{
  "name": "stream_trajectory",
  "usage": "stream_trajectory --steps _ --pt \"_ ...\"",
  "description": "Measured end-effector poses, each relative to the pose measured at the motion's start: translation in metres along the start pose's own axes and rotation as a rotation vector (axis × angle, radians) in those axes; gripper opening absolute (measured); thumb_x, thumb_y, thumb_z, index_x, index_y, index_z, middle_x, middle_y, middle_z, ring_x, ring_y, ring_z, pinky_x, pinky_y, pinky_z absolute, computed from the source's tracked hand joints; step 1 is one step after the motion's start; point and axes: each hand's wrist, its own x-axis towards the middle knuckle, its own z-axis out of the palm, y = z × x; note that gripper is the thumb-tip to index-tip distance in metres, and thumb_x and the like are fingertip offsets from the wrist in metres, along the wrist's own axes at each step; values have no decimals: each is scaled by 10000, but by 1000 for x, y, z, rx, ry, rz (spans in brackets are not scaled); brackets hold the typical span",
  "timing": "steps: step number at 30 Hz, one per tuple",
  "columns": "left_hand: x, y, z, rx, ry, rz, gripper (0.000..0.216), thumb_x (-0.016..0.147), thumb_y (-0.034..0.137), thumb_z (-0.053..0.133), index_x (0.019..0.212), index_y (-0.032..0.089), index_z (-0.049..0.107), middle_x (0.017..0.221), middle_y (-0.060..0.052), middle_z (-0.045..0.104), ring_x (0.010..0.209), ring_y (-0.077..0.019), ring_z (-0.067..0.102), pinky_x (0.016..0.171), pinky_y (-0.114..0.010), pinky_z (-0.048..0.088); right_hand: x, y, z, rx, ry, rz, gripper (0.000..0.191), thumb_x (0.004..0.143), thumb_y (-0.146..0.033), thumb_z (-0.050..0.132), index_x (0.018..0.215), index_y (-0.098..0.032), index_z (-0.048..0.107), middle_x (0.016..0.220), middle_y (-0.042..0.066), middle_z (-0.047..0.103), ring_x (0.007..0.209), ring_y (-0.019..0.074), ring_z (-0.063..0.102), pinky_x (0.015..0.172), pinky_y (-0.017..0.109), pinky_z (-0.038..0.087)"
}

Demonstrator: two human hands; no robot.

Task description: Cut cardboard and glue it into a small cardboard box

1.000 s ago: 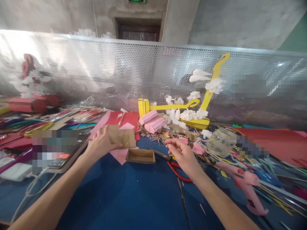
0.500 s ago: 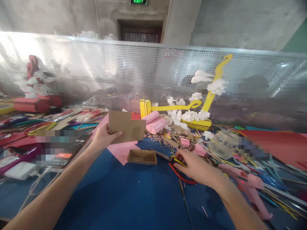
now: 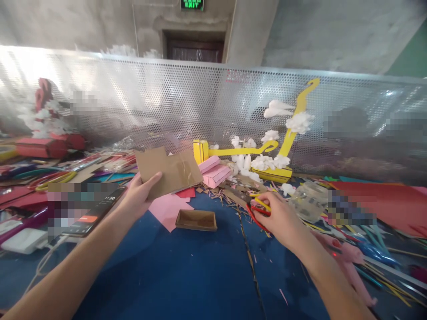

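Left hand [image 3: 140, 193] grips cardboard sheet [image 3: 170, 171], thumb on near face; sheet raised and tilted above pink paper [image 3: 168, 211]. Right hand [image 3: 278, 215] grasping scissors [image 3: 251, 212] by red-and-yellow handles, blades toward the sheet, apart from it. Small cardboard tray [image 3: 196, 227] between the hands, nearer the viewer, on blue table [image 3: 160, 275]. 2 pink paper boxes [image 3: 217, 175] just beyond sheet's right edge. Pink glue gun [image 3: 355, 262] right of right forearm; smartphone [image 3: 103, 211] left of left forearm. Perforated metal panel [image 3: 187, 98] behind.
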Motion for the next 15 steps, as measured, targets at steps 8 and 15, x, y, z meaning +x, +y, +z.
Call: stream_trajectory --steps 8,15 --pt "-4 -2 4 -76 -95 -37 323 755 114 826 1046 179 703 1132 -108 783 1189 -266 698 975 -322 611 8 -19 12 474 69 78 416 805 -626 682 804 -215 617 729 41 639 681 235 619 641 354 510" --pt "-6 -3 9 -70 -150 9 334 760 130 804 1075 190 711 1220 -106 761 1220 -278 679 967 -322 616 -12 -46 8 740 -174 18 341 940 -600 557 925 -260 552 734 -27 498 666 178 505 630 310 501"
